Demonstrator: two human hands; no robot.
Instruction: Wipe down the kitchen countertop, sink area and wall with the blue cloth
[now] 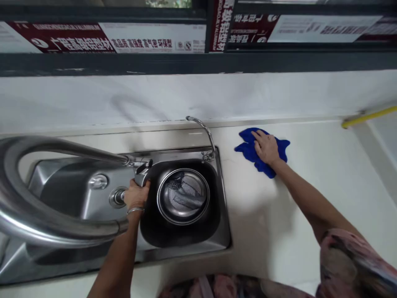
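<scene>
My right hand (267,148) lies flat on a crumpled blue cloth (263,164), pressing it onto the pale countertop with fingers stretched out. The cloth spreads out on both sides of the hand. My left hand (136,194), with a bracelet at the wrist, grips the metal divider between the sink basins, thumb and fingers on either side. Just beyond its fingertips is the spout end of a large curved faucet (93,153). In the dark right basin (180,238) stands a round perforated metal basket (182,221), holding grey, cloth-like items (189,199).
A small thin curved tap (203,126) rises at the sink's back right corner. The large faucet arches over the steel left basin (62,186). Behind the counter (248,231) run a white wall and dark window frame (173,63). A yellow pipe (369,117) sits at far right.
</scene>
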